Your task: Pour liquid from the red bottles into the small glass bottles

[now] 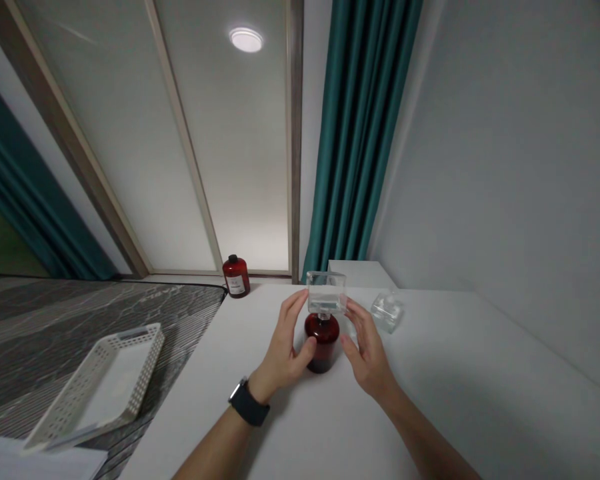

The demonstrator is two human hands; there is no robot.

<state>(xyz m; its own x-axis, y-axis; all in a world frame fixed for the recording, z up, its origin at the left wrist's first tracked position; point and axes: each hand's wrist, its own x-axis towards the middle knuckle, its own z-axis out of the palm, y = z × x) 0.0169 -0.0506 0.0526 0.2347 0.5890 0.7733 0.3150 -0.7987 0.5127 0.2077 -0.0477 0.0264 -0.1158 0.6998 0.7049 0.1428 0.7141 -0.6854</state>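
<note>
A clear rectangular glass bottle (327, 293) stands upside down, its neck meeting the top of a dark red bottle (323, 343) on the white table. A liquid line seems to show inside the glass. My left hand (289, 343) has its fingertips against the left side of the glass bottle, with the thumb beside the red bottle. On the opposite side, my right hand (369, 350) steadies the glass bottle with its fingertips, its thumb close to the red bottle. Whether the thumbs touch the red bottle, I cannot tell. A black smartwatch (249, 401) is on my left wrist.
Right of my right hand lies another clear glass item (387, 311). A labelled red bottle (236, 277) with a black cap stands at the table's far left corner. Below left are a white perforated basket (147, 360) and white paper (40, 463). A white box (363, 272) sits beyond the table (220, 407).
</note>
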